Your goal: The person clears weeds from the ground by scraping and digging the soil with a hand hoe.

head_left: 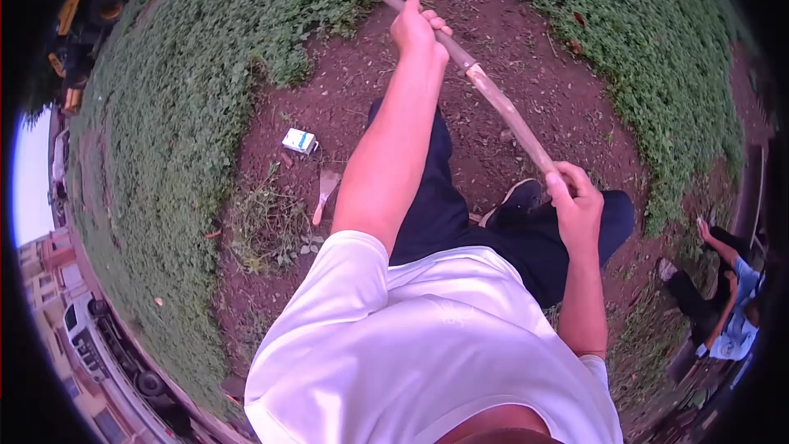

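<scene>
A long wooden pole [509,113] runs slantwise across the view, with a joint near its middle where the wood changes from darker to lighter. My left hand [421,31] is stretched forward, its fingers wrapped round the darker part. Nearer my body, my right hand [575,196] grips the lighter end above my bent knee. The pole's thin far end reaches the green plants [205,41] at the top edge; whether it carries a tool head I cannot tell. Bare brown soil [534,57] lies beneath the pole.
Left of my legs lie a small white-and-blue box [299,141], a flat-bladed scraper [326,194] and a heap of weeds [267,222]. Another person [727,296] sits low at the right. A yellow machine [86,12] and a white truck [111,362] stand at the left.
</scene>
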A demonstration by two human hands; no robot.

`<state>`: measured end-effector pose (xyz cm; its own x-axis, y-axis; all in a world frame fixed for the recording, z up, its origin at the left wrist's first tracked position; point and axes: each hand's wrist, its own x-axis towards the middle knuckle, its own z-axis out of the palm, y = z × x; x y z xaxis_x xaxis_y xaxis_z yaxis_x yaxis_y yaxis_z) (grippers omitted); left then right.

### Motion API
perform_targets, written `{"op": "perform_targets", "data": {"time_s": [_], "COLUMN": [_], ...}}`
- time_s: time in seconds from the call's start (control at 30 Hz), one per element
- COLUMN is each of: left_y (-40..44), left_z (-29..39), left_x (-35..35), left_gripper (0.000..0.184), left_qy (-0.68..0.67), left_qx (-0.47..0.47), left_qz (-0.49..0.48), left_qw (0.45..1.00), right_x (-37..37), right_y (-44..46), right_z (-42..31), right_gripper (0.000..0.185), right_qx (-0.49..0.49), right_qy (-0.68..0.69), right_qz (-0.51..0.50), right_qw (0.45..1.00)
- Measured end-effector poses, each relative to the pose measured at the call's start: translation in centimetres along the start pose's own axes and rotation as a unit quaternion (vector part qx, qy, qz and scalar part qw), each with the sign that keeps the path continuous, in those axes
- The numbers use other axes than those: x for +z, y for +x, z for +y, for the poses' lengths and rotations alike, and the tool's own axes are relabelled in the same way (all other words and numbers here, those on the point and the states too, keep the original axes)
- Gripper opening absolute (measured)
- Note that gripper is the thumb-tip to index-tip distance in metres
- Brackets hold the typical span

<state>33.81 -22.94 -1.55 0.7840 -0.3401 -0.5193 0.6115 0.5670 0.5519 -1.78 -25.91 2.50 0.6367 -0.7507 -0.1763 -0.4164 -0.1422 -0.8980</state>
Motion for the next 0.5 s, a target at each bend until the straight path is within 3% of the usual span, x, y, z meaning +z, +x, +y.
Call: {"op": "perform_targets", "data": {"time_s": [0.2, 0.43, 0.5], "left_y": [1.0, 2.4, 2.6], "left_z": [2.6, 5.4, 5.8], "left_x": [-0.9, -2.6, -2.9], "left_gripper": [0.018, 0.017, 0.017], "left_qy": [-0.054, -0.094, -0.106], "left_qx": [0.015, 0.042, 0.047], "left_qz": [0.039, 0.026, 0.03], "left_qw": [0.998, 0.994, 0.993], "right_x": [1.5, 4.0, 3.7], "right_y": [1.6, 3.2, 4.4], "right_z": [-2.9, -3.4, -2.9], "right_gripper": [0.025, 0.026, 0.025], "right_qx": [0.015, 0.001, -0.046], "right_qy": [0.017, -0.002, -0.021], "right_qz": [-0.03, 0.059, 0.092], "right_qw": [0.999, 0.998, 0.995]}}
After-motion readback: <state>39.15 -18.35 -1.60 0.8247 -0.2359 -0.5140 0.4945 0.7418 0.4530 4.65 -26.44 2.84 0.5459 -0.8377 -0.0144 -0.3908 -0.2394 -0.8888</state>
